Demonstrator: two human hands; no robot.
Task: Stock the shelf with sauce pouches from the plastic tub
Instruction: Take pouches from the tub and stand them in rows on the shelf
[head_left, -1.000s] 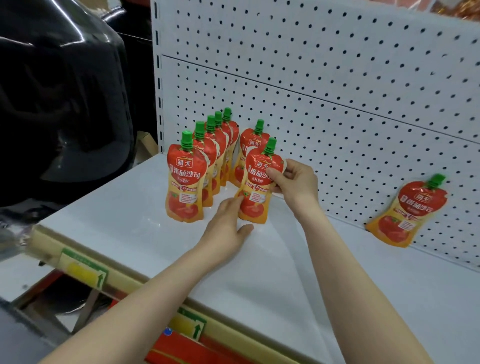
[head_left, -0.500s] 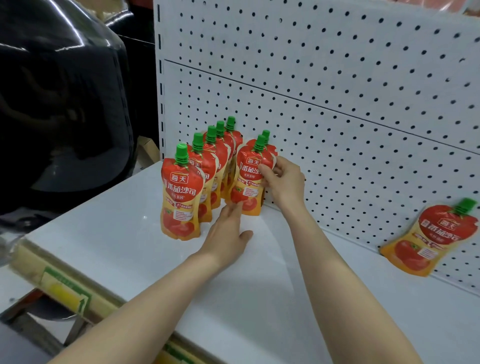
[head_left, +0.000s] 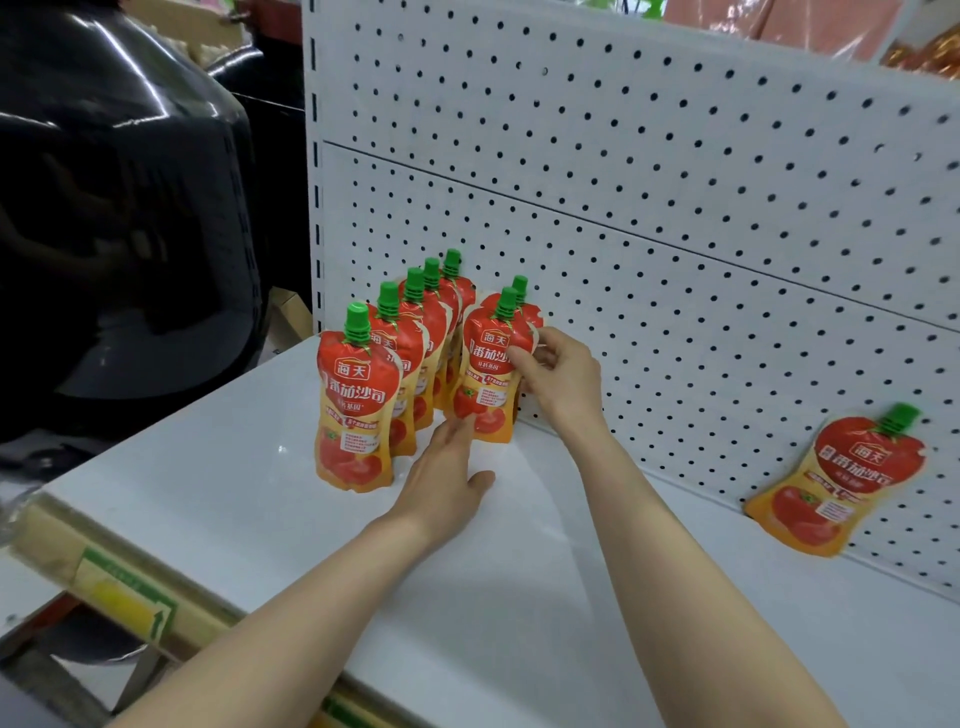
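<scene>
Several red tomato sauce pouches with green caps stand in a row on the white shelf, running back toward the pegboard. Right of that row a second row holds two pouches. My right hand pinches the upper right edge of the front pouch of this second row. My left hand lies on the shelf with straight fingers touching that pouch's bottom. Another pouch leans against the pegboard at the far right. The plastic tub is not in view.
A white pegboard back panel closes the shelf behind. A large glossy black object stands to the left of the shelf. The shelf's front edge carries a tan price rail with a green and yellow label.
The held pouch has moved back toward the pegboard, close in front of the other pouch in the second row. Both hands followed it.
</scene>
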